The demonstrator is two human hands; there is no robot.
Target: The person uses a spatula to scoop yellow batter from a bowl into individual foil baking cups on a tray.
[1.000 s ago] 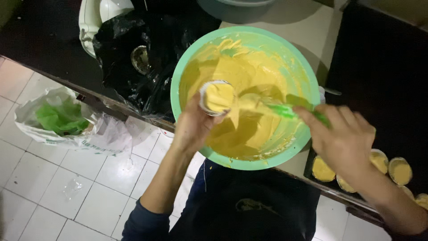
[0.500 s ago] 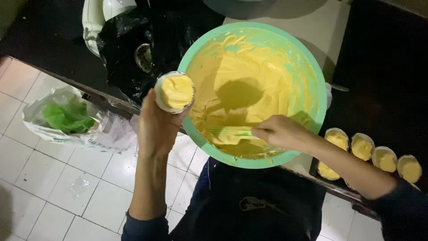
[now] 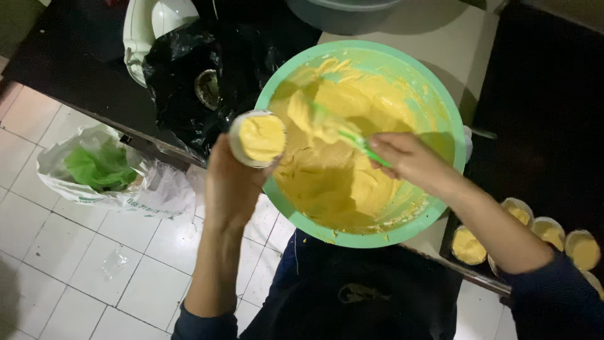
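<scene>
My left hand [image 3: 231, 182] holds a small white cup [image 3: 257, 138] filled with yellow batter, at the left rim of a big green bowl [image 3: 434, 101]. The bowl holds thick yellow batter [image 3: 340, 182]. My right hand [image 3: 409, 160] grips a green-handled utensil [image 3: 352, 140] over the bowl, its head loaded with batter and raised toward the cup.
Several batter-filled cups [image 3: 469, 245] sit on a dark tray [image 3: 547, 126] at the right. A black plastic bag [image 3: 207, 69] and a white appliance [image 3: 148, 31] lie on the counter at upper left. On the tiled floor [image 3: 69, 252] sits a white bag with green contents [image 3: 100, 170].
The utensil rose from low in the bowl, loaded with batter, toward the cup. The cup stayed at the bowl's left rim after being lifted out from over the batter.
</scene>
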